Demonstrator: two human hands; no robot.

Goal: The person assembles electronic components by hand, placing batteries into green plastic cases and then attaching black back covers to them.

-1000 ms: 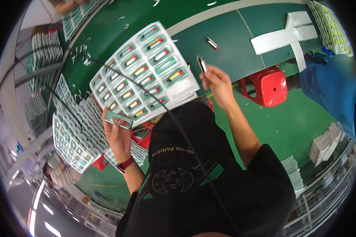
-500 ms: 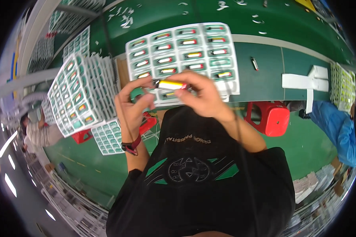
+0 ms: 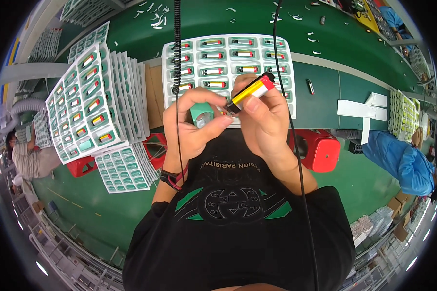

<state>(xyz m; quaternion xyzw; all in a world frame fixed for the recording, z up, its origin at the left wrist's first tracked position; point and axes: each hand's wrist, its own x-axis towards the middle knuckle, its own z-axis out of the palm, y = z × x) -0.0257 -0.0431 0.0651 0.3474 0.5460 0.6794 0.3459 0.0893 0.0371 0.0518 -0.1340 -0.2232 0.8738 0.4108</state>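
In front of my chest is a small battery-like cylinder (image 3: 254, 93) with yellow, white and red bands and black ends. It tilts, its red end up and to the right. My right hand (image 3: 264, 116) grips its middle between thumb and fingers. With thumb and index finger, my left hand (image 3: 194, 121) pinches at the lower black end. A teal, roll-like piece (image 3: 201, 114) sits within the curve of my left hand; how it is held is partly hidden. Just beyond both hands lies a white tray (image 3: 229, 73) whose teal pockets hold similar cylinders. My hands cover its near edge.
Stacked trays (image 3: 90, 97) lean at the left beside a cardboard piece (image 3: 154, 94). A loose cylinder (image 3: 310, 87) and white strips (image 3: 361, 110) lie on the right. Two cables hang before me. Red stools (image 3: 318, 150) and a blue-clothed person (image 3: 398, 160) are nearby.
The cylinder has gone from nearly level to tilted, its red end rising to the upper right. Both hands have shifted right, and the left thumb and index finger now meet at its black end.
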